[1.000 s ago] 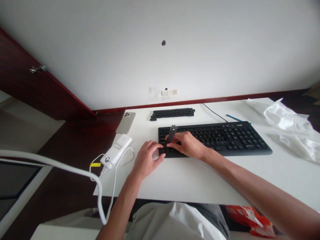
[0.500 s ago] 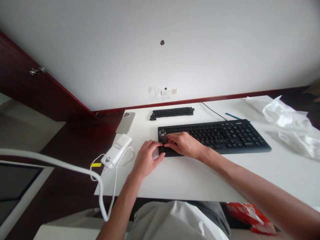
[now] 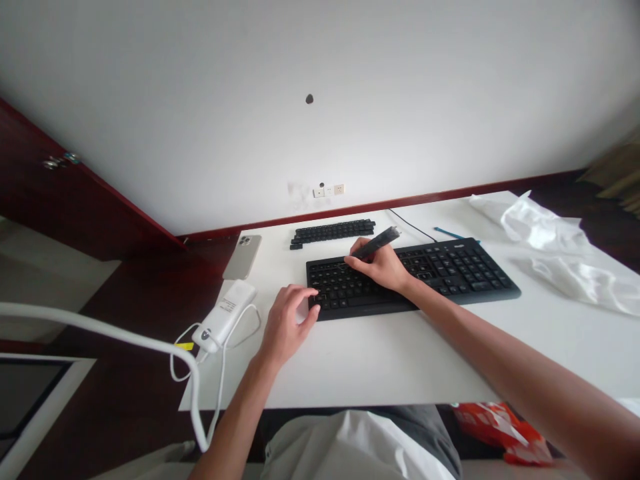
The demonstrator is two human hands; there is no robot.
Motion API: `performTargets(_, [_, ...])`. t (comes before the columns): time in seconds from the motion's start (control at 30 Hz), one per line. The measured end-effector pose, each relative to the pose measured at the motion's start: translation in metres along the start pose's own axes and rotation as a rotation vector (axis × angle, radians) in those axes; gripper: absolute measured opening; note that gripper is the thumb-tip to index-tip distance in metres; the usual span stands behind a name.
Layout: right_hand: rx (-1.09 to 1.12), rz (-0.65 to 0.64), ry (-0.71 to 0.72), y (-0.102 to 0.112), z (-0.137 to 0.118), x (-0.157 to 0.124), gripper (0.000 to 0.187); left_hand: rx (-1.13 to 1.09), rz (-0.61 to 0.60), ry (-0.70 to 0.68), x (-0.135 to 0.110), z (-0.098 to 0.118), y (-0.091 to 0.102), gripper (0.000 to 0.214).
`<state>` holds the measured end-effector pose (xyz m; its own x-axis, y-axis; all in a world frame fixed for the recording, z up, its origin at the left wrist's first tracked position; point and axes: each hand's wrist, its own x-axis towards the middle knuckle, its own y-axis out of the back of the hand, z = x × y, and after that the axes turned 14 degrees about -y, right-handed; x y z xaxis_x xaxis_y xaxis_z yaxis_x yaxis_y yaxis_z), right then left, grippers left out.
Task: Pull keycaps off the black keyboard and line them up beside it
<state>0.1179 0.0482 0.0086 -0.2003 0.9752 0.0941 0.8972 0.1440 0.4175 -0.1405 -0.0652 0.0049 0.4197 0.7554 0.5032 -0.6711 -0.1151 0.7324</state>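
Since before, right hand [image 3: 380, 270] has slid rightward along the keyboard [image 3: 465, 273], pinching the dark tool [image 3: 380, 241] tilted above its keys; left hand [image 3: 286, 321], loosely open, braces its left corner, steadying it

left hand [image 3: 286, 320] flat, fingers loosely spread, right hand [image 3: 383, 267] pinched closed (forearm outstretched)

Single view: head-worn camera, sited above and behind the near edge of the white table [image 3: 380, 360], facing forward and down. Wide lens: the wall [image 3: 320, 80] fills the upper half of the frame. The keyboard [image 3: 415, 277] sits near, just right of centre. Forearms enter from the bottom edge; left hand [image 3: 285, 327] centre-left, right hand [image 3: 383, 267] just above centre. Wearer's lap [image 3: 350, 447] at bottom centre. View is tilted: the table's far edge rises toward the right.
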Motion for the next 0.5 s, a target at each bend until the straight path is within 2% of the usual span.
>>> performTargets(0.17, [0.005,0.018,-0.053,0.000,0.003,0.003,0.034,0.019,0.043,-0.073,0.033,-0.003,-0.010,0.009])
performTargets(0.3, [0.033,0.021,-0.055,0.001,0.003,0.004,0.032,0.038,0.186,0.026,0.063,-0.027,-0.028,0.035])
performTargets(0.37, [0.050,0.016,-0.050,0.000,0.004,0.004,0.032,0.037,0.157,0.025,0.074,-0.039,-0.036,0.045])
performTargets(0.5, [0.065,0.001,-0.058,-0.001,0.006,0.005,0.032,-0.005,0.117,0.055,0.084,-0.053,-0.041,0.048])
